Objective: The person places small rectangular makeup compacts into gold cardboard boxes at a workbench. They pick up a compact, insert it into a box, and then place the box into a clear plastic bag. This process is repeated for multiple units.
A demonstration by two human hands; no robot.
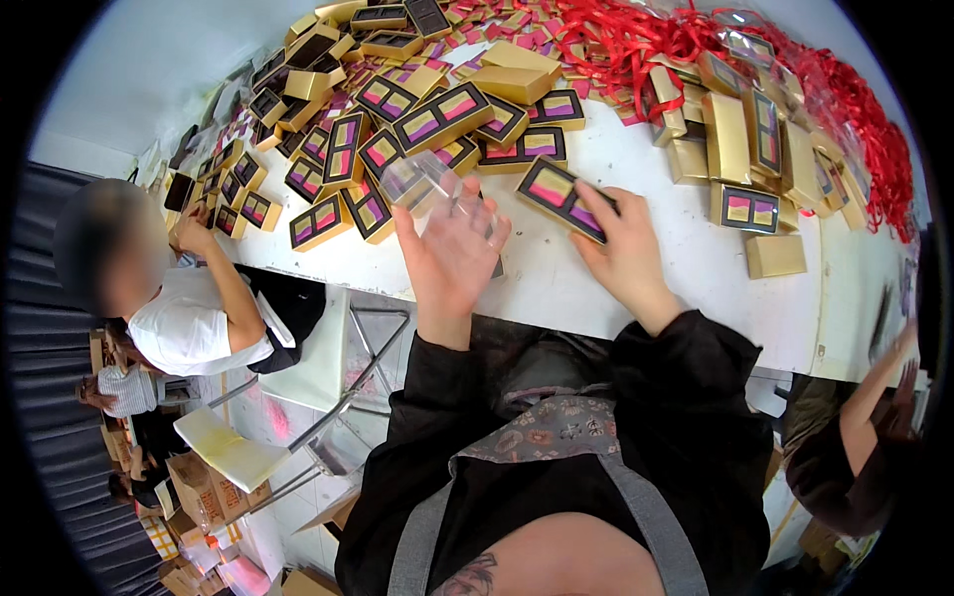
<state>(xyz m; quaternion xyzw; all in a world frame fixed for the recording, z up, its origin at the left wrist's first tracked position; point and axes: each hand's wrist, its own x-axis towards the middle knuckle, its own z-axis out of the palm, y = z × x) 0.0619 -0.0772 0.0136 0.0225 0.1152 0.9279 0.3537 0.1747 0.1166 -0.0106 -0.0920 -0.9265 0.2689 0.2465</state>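
**Gold box in one hand, clear cover in the other**

The right hand is closed around the near end of a shallow, rectangular gold box with a black insert and pink, yellow and purple panels. The box sits slanted over the white bench; whether it touches the surface, I cannot tell. Left of this box, the left hand is palm up, fingers spread, loosely holding a thin, transparent plastic cover.

The cover could slip, since that hold is slack, or crease if a corner of the box is forced against it. The right thumb, lying across the panels, might smudge or shift them.

Beyond the box and to its left, a jumbled heap of similar gold boxes stands close by; a bump could make it slide. To the box's right is a looser pile of gold boxes. Farther beyond it tangle glossy red ribbons.
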